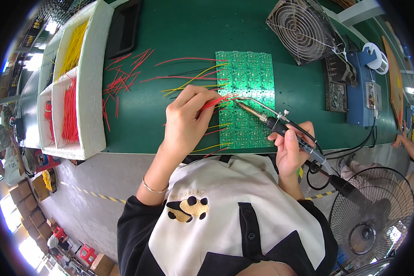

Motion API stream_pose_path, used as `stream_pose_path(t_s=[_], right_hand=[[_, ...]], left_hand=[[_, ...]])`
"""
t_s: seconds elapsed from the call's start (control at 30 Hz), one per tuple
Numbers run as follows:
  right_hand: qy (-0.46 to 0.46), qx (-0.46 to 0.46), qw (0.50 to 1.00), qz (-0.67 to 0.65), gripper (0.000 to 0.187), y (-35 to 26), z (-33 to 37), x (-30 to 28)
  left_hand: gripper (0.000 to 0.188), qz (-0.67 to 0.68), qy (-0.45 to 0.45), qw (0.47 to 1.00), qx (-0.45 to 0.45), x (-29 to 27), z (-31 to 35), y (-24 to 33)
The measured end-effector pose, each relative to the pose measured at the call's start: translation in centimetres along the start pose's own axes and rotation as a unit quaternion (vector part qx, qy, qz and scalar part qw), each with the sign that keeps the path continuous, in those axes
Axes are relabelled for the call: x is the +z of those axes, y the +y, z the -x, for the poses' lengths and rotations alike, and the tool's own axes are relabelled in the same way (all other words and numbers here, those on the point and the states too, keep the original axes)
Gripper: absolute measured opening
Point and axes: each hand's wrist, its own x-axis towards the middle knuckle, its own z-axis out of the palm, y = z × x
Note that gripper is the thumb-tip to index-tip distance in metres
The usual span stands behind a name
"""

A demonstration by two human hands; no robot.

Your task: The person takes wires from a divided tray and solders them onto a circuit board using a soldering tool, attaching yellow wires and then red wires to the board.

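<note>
A green circuit board panel lies near the table's front edge, with red, yellow and black wires sticking out from its left side. My left hand is closed in a pinch on several red wires, whose ends reach over the board. In my right hand is a soldering iron with a thin metal solder feed tube clamped to it. The iron's tip points at the wire ends on the middle of the board; whether it touches them I cannot tell.
Loose red wires are scattered left of the board, beside a white foam box of red and yellow wires. A black tray stands behind. At right are a small fan, a blue solder feeder and a floor fan.
</note>
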Motion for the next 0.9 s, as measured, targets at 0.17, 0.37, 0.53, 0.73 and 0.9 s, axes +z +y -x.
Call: stream_pose_path(t_s=[0.17, 0.37, 0.53, 0.73, 0.9], right_hand=[[0.004, -0.012, 1.0, -0.008, 0.012, 0.18, 0.06, -0.16], [-0.017, -0.009, 1.0, -0.017, 0.011, 0.24, 0.13, -0.42], [-0.007, -0.003, 1.0, -0.011, 0.011, 0.18, 0.14, -0.2], [-0.016, -0.015, 1.0, -0.008, 0.012, 0.25, 0.11, -0.28], [-0.009, -0.012, 1.0, 0.001, 0.013, 0.13, 0.11, -0.21]], left_hand=[[0.014, 0.004, -0.003, 1.0, 0.003, 0.15, -0.04, -0.13], [0.013, 0.008, -0.008, 1.0, -0.013, 0.09, 0.07, 0.03], [0.013, 0.007, -0.001, 1.0, -0.009, 0.07, 0.06, 0.11], [0.016, -0.006, -0.005, 1.0, 0.004, 0.0, -0.01, 0.12], [0.016, -0.007, -0.006, 1.0, -0.007, 0.0, 0.0, 0.18]])
